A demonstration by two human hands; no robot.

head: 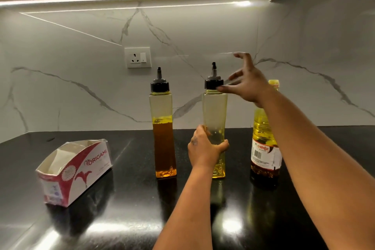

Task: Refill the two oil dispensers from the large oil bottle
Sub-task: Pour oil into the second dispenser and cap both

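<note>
Two hands are working on the nearly empty dispenser [215,126] standing on the black table [129,205]. We are wrapping our left hand [205,149] around its middle to steady it. Our right hand [246,84], fingers spread, is touching its black cap [213,84], holding nothing. We should twist gently, keeping it upright. Behind are the half-full dispenser [163,134] and large oil bottle [263,144].

Two tall square dispensers are standing upright on the black counter, black spouted caps on: the left dispenser [163,128] is holding amber oil halfway, the middle dispenser [215,119] is looking nearly empty; the large oil bottle [263,140] is standing right of them
</note>
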